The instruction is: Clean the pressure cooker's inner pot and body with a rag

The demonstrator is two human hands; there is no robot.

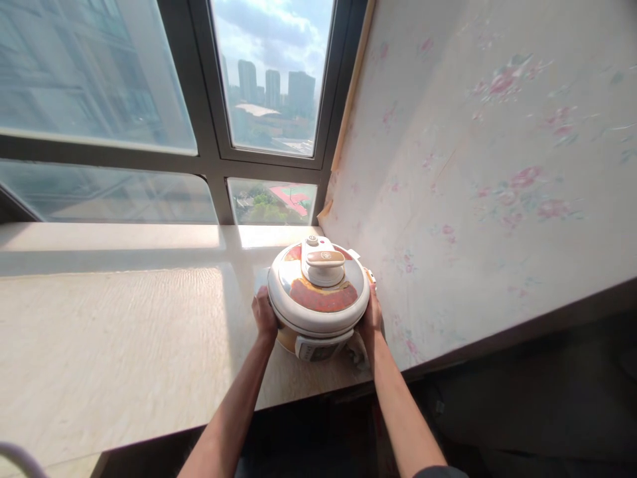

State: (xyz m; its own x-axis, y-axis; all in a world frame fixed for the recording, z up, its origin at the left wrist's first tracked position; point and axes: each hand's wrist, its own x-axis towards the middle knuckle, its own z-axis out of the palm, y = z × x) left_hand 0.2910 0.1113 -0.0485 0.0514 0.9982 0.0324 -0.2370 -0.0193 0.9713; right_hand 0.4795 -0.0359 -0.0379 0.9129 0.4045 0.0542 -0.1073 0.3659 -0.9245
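Observation:
An electric pressure cooker (323, 299) stands upright on the pale windowsill, close to the papered wall. Its white-rimmed lid is closed and carries a brown-topped handle (325, 259) and a small valve knob. The control panel (323, 348) faces me at the front. My left hand (265, 311) grips the cooker's left side below the rim. On the opposite side my right hand (371, 315) grips it the same way. Most fingers of both hands are hidden behind the cooker's body. A crumpled greyish thing (357, 350) lies beside the base, too unclear to name.
The light stone-like sill (124, 345) runs left from the cooker, with its front edge above a dark space. A floral-papered wall (448, 219) rises close on the right. Dark-framed windows (209, 133) stand behind. A curved pale object (20, 458) shows at the lower left corner.

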